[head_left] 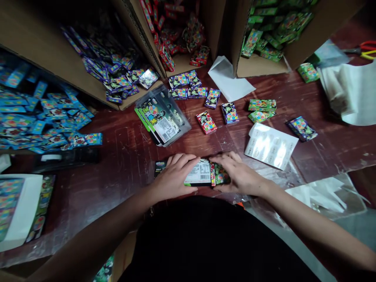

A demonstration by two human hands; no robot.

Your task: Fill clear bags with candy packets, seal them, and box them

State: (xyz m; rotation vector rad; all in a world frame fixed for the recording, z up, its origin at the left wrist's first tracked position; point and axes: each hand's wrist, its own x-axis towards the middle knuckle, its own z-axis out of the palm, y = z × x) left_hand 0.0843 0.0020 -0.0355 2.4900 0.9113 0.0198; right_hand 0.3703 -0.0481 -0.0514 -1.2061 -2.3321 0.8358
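Note:
My left hand (173, 176) and my right hand (239, 174) both rest on a flat printed pack (201, 174) at the near edge of the dark red table (117, 156). The pack shows a white barcode label and small colourful packets set in it. My left fingers curl over its left end, my right fingers press on its right end. Loose small packets lie beyond: a red one (206, 122), a dark one (230, 112), green ones (261, 105).
A stack of clear-fronted packs (161, 117) lies ahead. Cardboard boxes hold purple packets (117, 74), red packets (176, 35) and green packets (270, 31). Blue packets (38, 117) pile up at left. A blister sheet (270, 145) lies at right, white cards (17, 211) at near left.

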